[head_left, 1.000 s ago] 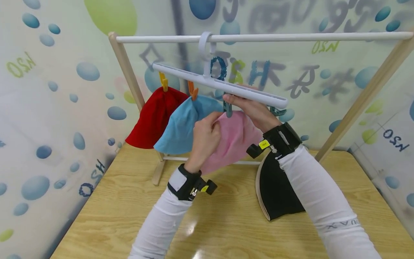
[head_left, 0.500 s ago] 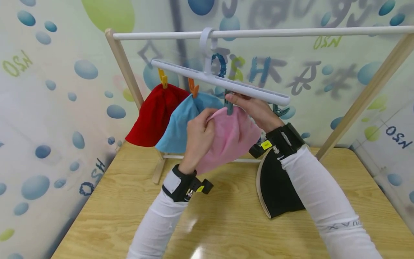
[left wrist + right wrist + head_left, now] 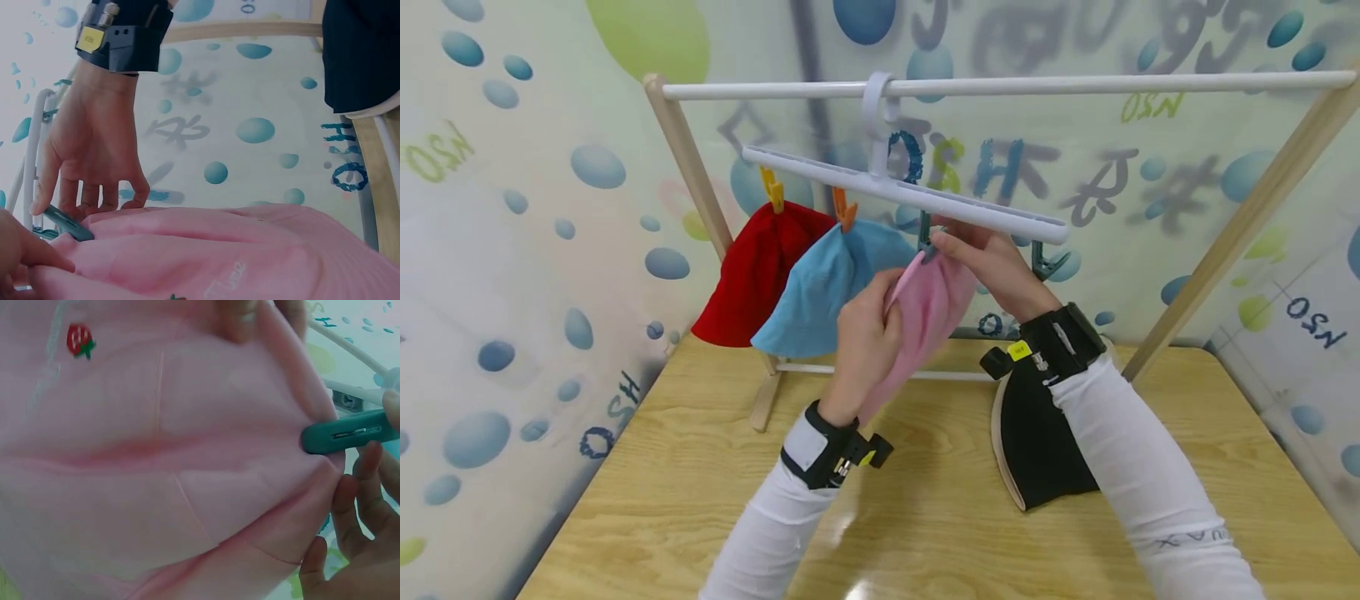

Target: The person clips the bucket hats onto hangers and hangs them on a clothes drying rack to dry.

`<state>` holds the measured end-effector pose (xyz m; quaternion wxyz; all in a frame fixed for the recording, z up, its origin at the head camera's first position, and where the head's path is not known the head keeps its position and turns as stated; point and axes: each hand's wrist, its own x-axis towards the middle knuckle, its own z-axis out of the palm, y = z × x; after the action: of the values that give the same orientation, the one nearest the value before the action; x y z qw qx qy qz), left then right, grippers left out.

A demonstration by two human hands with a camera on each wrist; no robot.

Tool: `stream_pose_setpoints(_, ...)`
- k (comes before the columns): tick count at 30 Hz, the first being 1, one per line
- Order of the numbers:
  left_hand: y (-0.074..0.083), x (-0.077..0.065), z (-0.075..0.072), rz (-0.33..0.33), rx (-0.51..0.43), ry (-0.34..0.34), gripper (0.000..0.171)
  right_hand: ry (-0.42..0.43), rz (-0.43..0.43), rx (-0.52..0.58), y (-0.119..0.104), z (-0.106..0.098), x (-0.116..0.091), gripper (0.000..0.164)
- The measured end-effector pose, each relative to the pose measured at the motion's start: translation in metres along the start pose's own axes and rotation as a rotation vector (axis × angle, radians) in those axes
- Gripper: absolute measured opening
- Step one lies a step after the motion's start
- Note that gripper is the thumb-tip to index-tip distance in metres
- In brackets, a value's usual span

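Note:
My left hand (image 3: 867, 333) pinches the edge of a pink bucket hat (image 3: 925, 308), which hangs in folds below a white hanger (image 3: 951, 204). A green clothespin (image 3: 344, 432) on the hanger overlaps the top of the hat in the right wrist view. My right hand (image 3: 1000, 265) holds this clothespin, its thumb at the outer end and its other fingers behind. White lettering shows on the hat in the left wrist view, and a red strawberry (image 3: 79, 340) in the right wrist view. Part of my left hand is cut off in both wrist views.
A red hat (image 3: 760, 275) and a light blue hat (image 3: 831, 292) hang from yellow and orange clothespins. Another green clothespin (image 3: 1047, 262) hangs at the hanger's right end. A black hat (image 3: 1041, 442) lies on the wooden table (image 3: 940, 517). A white rod (image 3: 1075, 85) carries the hanger.
The pink hat has turned and looks narrower from the head. My right thumb has shifted down along the clothespin, which has turned. My left hand still pinches the hat.

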<state>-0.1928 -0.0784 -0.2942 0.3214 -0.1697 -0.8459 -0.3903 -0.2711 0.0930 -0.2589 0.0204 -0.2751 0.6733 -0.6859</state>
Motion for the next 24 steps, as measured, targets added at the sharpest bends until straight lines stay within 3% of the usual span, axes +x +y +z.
stream_pose_setpoints(4,-0.001,-0.005,0.003,-0.024,0.033,-0.006,0.028,0.010,-0.011,-0.052,0.003,-0.008,-0.003,0.032)
stream_pose_setpoints(8,-0.004,-0.012,0.006,-0.071,0.055,-0.058,0.040,0.044,0.021,-0.069,0.004,-0.020,-0.008,0.031)
stream_pose_setpoints(12,-0.010,-0.020,0.010,-0.075,0.073,-0.090,0.047,0.096,0.044,-0.083,0.009,-0.030,-0.018,0.034)
stream_pose_setpoints(19,-0.022,-0.040,0.014,-0.060,0.070,-0.112,0.045,0.165,0.023,-0.008,0.027,-0.045,-0.056,0.039)
stream_pose_setpoints(24,-0.040,-0.057,0.009,-0.068,0.058,-0.126,0.039,0.145,0.010,0.007,0.043,-0.052,-0.088,0.035)
